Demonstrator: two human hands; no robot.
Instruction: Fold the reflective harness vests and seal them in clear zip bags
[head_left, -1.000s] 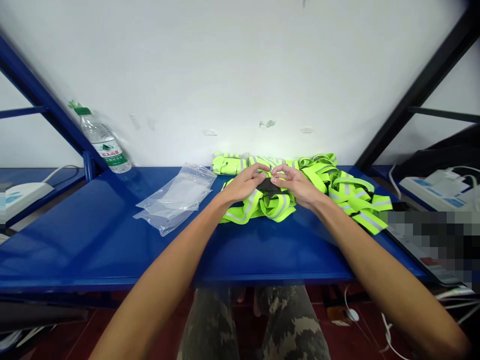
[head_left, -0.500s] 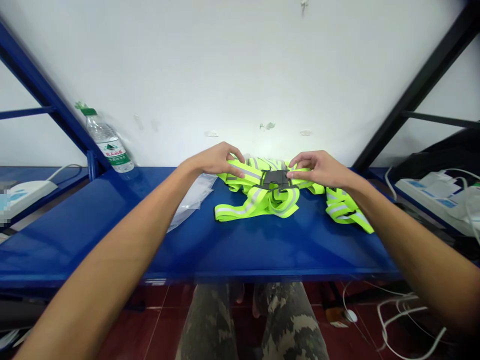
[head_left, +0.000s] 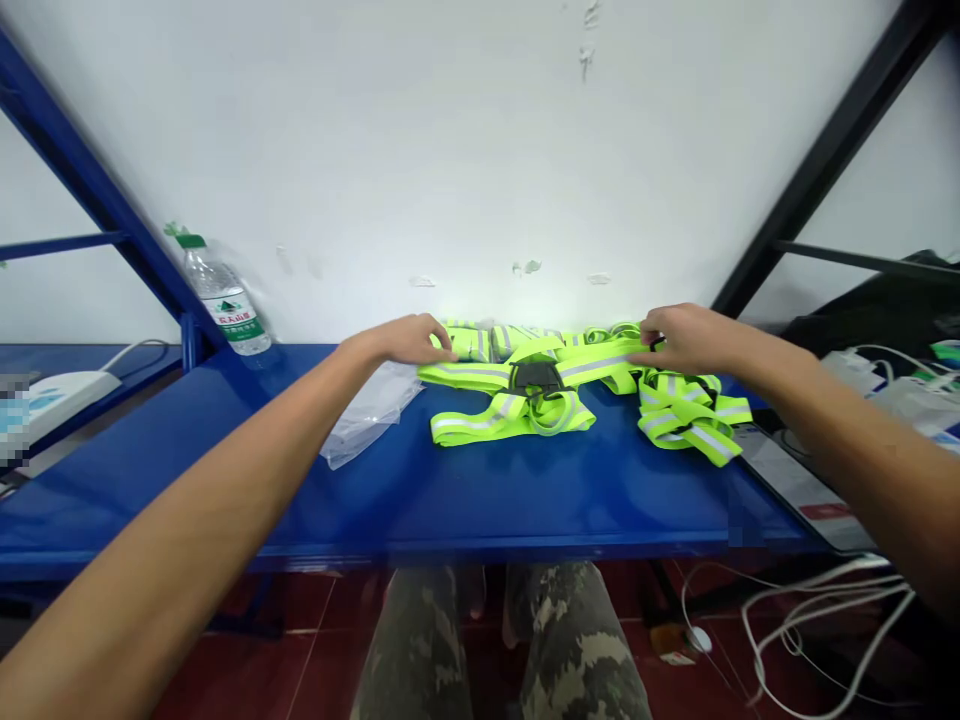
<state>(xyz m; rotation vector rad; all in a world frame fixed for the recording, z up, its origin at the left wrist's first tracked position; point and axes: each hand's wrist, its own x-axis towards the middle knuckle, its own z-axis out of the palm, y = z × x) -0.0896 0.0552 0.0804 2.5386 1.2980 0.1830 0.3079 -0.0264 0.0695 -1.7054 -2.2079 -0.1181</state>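
As the head view shows, one yellow-green reflective harness [head_left: 514, 404], black-centred, stretches across the blue table [head_left: 480, 500] — left strap grasped in the left hand [head_left: 412, 340], right strap grasped in the right hand [head_left: 679, 337] — between clear plastic bags [head_left: 367, 415] and a tangled strap bundle [head_left: 686, 415] at right.

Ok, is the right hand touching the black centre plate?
Apart: the head view shows yellow-green reflective strap between right hand and black centre plate.

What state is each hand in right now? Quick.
Left hand: closed, pinching the left-side reflective strap.
Right hand: closed, holding the right-side reflective strap.
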